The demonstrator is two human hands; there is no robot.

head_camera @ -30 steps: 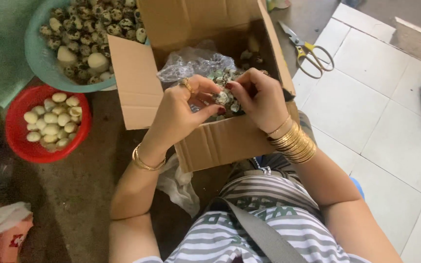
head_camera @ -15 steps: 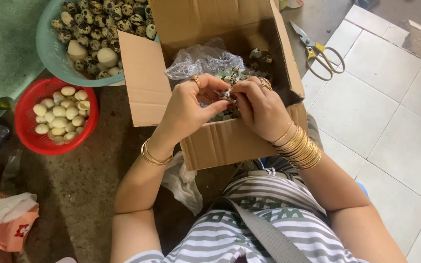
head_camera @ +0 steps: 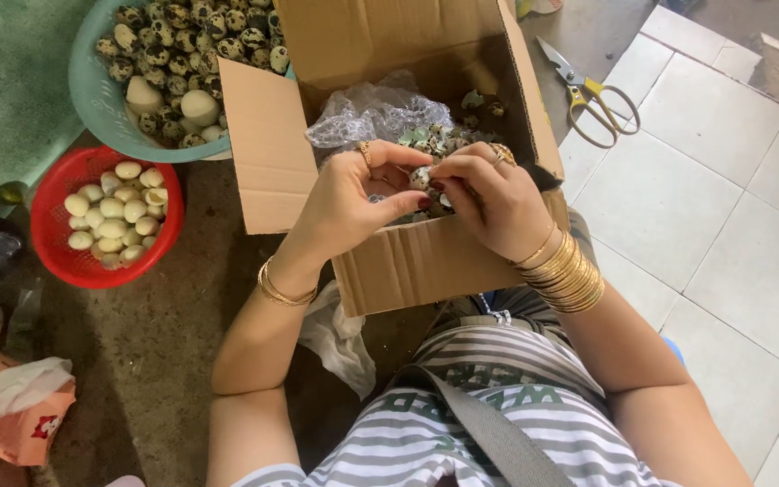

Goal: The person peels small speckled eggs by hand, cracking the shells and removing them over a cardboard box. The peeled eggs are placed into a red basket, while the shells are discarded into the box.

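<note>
A speckled quail egg (head_camera: 420,177) is pinched between the fingers of the left hand (head_camera: 349,203) and the right hand (head_camera: 493,203), directly over the open cardboard box (head_camera: 425,261). Both sets of fingers are closed on the egg: left thumb and forefinger from its left, right fingertips (head_camera: 439,185) from its right. Long axis cannot be told; too small, partly covered. Shell fragments and crumpled plastic (head_camera: 367,113) are seen in the box under it. Peeled eggs are held in the red basket (head_camera: 60,257), unpeeled ones in the teal bowl (head_camera: 92,108). Scissors (head_camera: 588,95) lie on the floor, well apart.
</note>
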